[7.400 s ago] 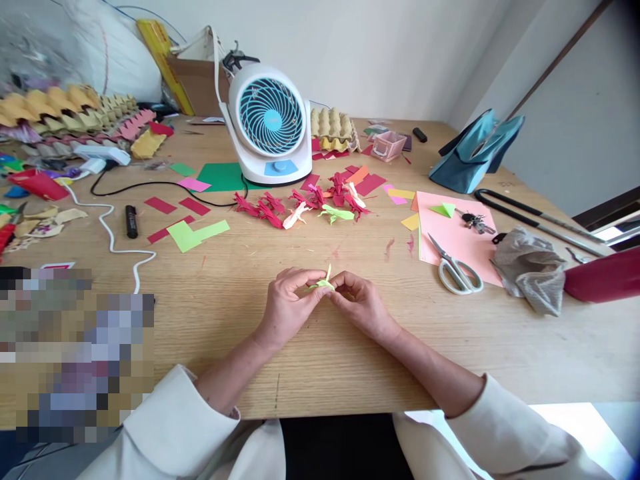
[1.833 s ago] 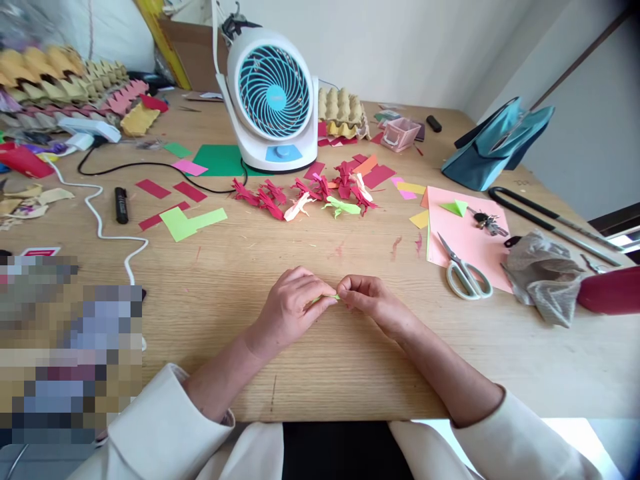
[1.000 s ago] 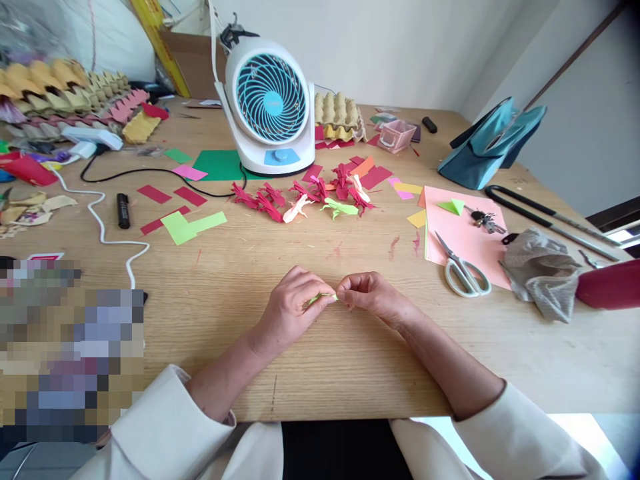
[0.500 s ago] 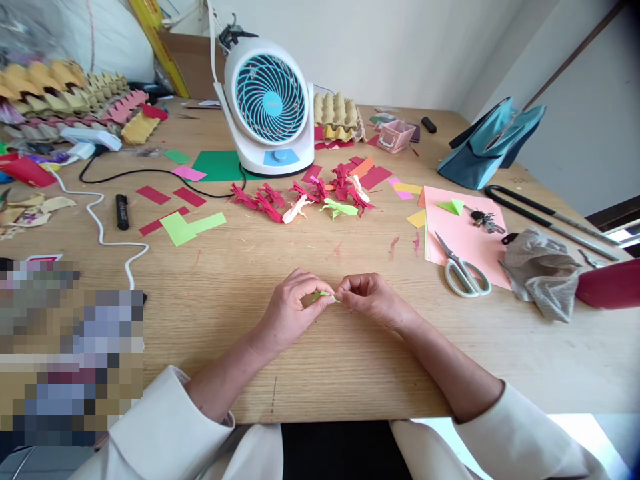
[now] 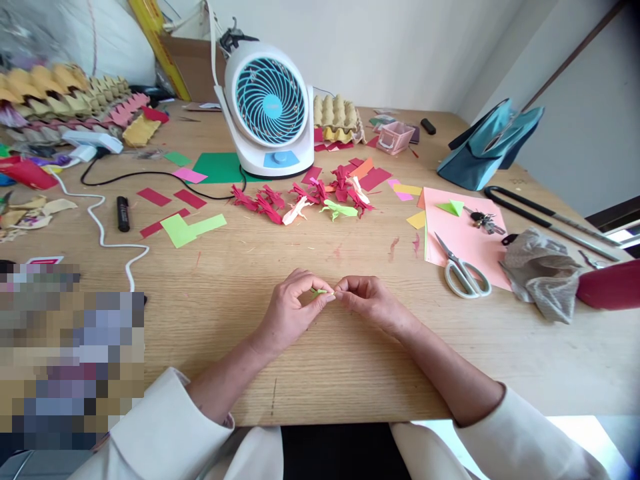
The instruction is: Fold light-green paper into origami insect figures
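A small strip of light green paper (image 5: pixel 319 291) is pinched between the thumb and forefinger of my left hand (image 5: pixel 295 303), mostly covered by the fingers. My right hand (image 5: pixel 370 300) is closed in a pinch, its fingertips against those of the left, at the end of the same paper. Both hands are over the wooden table (image 5: pixel 340 373) near its front edge. Beyond them lies a row of folded red paper figures (image 5: pixel 267 203), with pale ones (image 5: pixel 296 210) and a light green one (image 5: pixel 340 209) among them.
A white fan (image 5: pixel 273 107) stands at the back. Scissors (image 5: pixel 465 273) and keys (image 5: pixel 486 221) lie on pink paper (image 5: pixel 440 233) at right. Light green paper (image 5: pixel 180 231), red pieces (image 5: pixel 154 197) and a black marker (image 5: pixel 123 213) are at left.
The hands have barely moved; the fingertips have shifted slightly around the green paper, and less of it shows between them.
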{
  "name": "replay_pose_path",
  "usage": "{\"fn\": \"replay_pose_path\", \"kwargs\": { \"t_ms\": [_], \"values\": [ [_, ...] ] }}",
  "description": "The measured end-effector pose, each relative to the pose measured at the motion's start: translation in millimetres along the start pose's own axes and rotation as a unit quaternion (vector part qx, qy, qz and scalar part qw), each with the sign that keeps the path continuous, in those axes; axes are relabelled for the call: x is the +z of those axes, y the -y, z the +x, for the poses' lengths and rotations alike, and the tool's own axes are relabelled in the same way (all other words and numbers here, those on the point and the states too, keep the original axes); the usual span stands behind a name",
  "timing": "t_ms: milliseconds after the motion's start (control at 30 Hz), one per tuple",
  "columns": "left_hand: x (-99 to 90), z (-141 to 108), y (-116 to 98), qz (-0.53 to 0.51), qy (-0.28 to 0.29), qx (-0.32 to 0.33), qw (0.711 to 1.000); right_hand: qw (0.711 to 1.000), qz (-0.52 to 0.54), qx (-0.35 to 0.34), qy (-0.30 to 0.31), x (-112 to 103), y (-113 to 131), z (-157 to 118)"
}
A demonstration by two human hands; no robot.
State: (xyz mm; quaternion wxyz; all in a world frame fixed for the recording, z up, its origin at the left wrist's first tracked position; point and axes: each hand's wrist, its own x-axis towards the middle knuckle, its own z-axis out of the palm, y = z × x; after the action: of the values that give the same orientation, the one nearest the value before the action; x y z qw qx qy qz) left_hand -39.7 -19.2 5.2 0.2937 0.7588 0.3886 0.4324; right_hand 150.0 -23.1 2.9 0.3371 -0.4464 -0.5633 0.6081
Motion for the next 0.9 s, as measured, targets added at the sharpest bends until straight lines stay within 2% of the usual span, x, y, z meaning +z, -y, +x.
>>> {"fn": "replay_pose_path", "kwargs": {
  "t_ms": [333, 700, 900],
  "values": [
    [-0.5, 1.1, 2.4, -0.023, 0.017, 0.001, 1.000, 1.000, -0.024, 0.000, -0.010, 1.2, 1.9, 0.0],
    [-0.9, 2.0, 3.7, -0.062, 0.029, -0.063, 0.996, 1.000, -0.013, 0.012, -0.012, 2.2, 6.3, -1.4],
    [0.2, 1.9, 5.7, -0.074, 0.030, -0.044, 0.996, 0.999, -0.019, 0.014, -0.022, 3.2, 6.0, -1.2]
  ]
}}
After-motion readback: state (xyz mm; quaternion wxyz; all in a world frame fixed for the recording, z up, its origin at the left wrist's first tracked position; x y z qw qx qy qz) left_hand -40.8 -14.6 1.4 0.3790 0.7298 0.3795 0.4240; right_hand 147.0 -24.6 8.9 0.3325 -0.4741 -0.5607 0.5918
